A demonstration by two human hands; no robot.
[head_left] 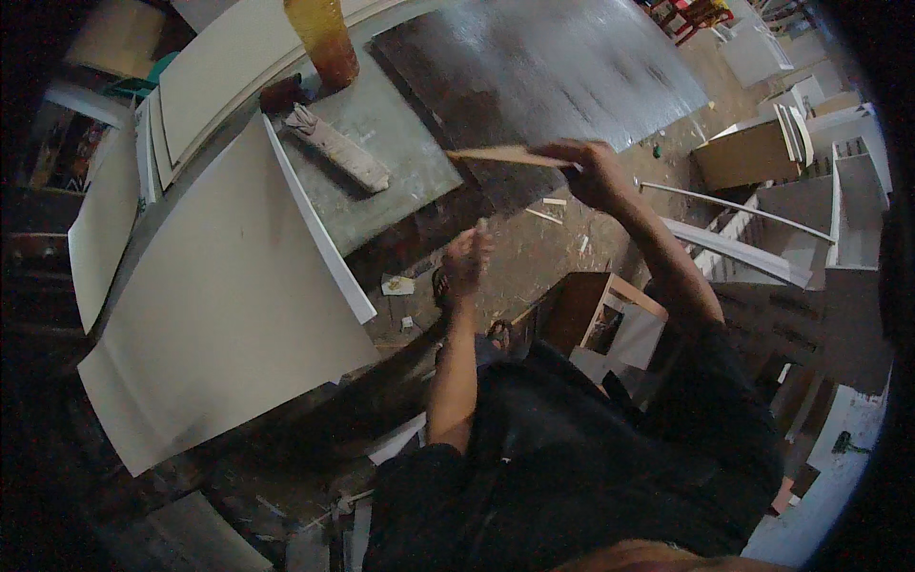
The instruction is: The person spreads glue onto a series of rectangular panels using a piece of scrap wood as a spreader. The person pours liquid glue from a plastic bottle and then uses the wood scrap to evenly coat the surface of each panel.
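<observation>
A white board leans over the workbench's left edge. On the bench lie a wrapped bundle and an amber bottle. My left hand hangs loosely curled, holding nothing, off the bench's near edge. My right hand pinches a thin wooden strip above the dark panel.

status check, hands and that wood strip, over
Right hand gripping thin wood strip over dark panel. Left hand raised, empty. Nothing between them.

Right hand holds a thin wooden strip.
</observation>
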